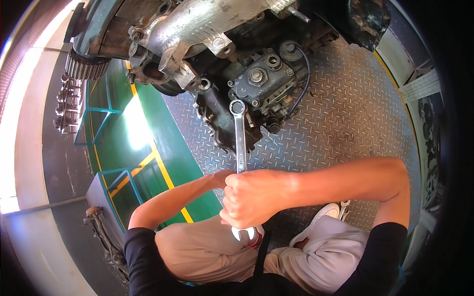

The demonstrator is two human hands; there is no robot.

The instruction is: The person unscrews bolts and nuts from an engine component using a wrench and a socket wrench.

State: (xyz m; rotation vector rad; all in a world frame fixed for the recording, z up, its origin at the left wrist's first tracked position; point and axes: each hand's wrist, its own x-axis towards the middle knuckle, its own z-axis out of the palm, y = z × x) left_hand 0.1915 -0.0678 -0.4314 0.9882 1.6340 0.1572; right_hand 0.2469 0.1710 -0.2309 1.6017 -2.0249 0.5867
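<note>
My right hand [249,197] is closed in a fist around the shank of a long combination wrench [240,140]. The ring end points away from me and lies over the lower edge of a dark, greasy pump-like unit [261,79] on the engine; whether it sits on a bolt I cannot tell. Below my fist the wrench's forked end sticks out towards my lap. My left hand [222,178] reaches in from the left, close against the wrench and mostly behind my right fist, so its fingers are hidden. A dark metal bracket [212,111] hangs beside the wrench.
A large metal manifold [197,27] juts overhead, with a toothed wheel [86,66] at its left. Steel tread plate [340,118] lies beneath; green floor [173,143] with yellow lines is to the left. Another wrench [344,211] lies by my shoe. Blue-framed stands [101,111] hold parts.
</note>
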